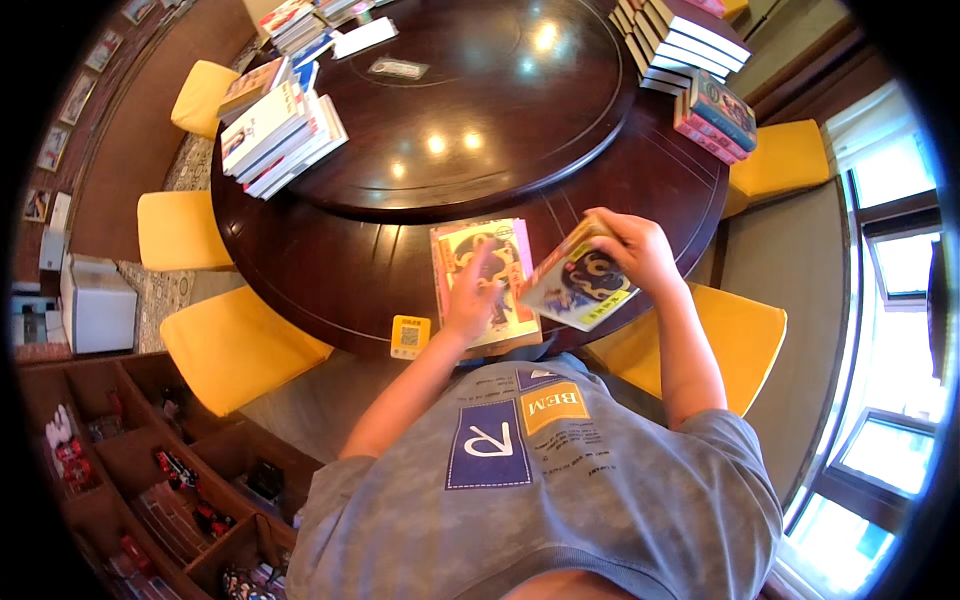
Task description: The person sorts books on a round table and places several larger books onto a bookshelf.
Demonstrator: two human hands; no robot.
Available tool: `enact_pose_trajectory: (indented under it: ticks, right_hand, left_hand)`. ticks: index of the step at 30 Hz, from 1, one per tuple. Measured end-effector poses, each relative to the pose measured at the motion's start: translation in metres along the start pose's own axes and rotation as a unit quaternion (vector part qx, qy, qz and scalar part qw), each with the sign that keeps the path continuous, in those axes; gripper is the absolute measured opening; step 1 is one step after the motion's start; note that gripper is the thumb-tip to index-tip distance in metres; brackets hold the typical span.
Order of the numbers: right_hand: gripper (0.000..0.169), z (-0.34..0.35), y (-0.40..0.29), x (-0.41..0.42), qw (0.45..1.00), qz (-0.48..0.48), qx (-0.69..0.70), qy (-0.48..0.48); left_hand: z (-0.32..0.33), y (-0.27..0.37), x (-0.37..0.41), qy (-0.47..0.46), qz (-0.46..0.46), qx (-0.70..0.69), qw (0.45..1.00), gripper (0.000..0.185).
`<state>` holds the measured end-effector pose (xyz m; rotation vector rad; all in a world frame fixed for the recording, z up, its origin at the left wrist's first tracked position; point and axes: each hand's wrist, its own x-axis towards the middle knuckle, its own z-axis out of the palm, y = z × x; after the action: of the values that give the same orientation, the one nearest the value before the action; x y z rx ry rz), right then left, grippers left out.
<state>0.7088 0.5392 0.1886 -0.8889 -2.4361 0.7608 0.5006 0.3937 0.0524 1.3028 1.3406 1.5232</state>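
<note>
My right hand [636,246] grips the upper edge of a tilted paperback book [585,294] with a dark round picture on its pale cover. The held book is raised at the table's near edge; whether it is one volume or more, I cannot tell. To its left, a pink-and-yellow illustrated book [517,315] lies on top of a small pile in front of my chest. Over that cover is my left hand [472,304], blurred, with fingers apart and nothing in them. It partly hides the cover, and I cannot tell if it touches it.
A dark round wooden table [337,277] carries a raised turntable [480,165]. Book stacks [281,142] stand at left, with more books [675,45] and boxed volumes [720,112] at right. A yellow code card [410,337] lies near my left forearm. Yellow chairs [240,349] surround the table.
</note>
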Motion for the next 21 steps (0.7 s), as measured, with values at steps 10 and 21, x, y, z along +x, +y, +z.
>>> enact_pose_trajectory:
  ticks: [10, 21]
  right_hand:
    - [0.038, 0.133, -0.040, 0.087, 0.979, -0.059, -0.034, -0.194]
    - [0.051, 0.179, 0.050, -0.013, 0.994, 0.085, 0.023, 0.058]
  left_hand:
    - [-0.005, -0.023, -0.019, 0.157, -0.194, -0.120, 0.961, 0.038]
    - [-0.027, -0.048, -0.014, 0.169, -0.290, -0.032, 0.941, 0.052]
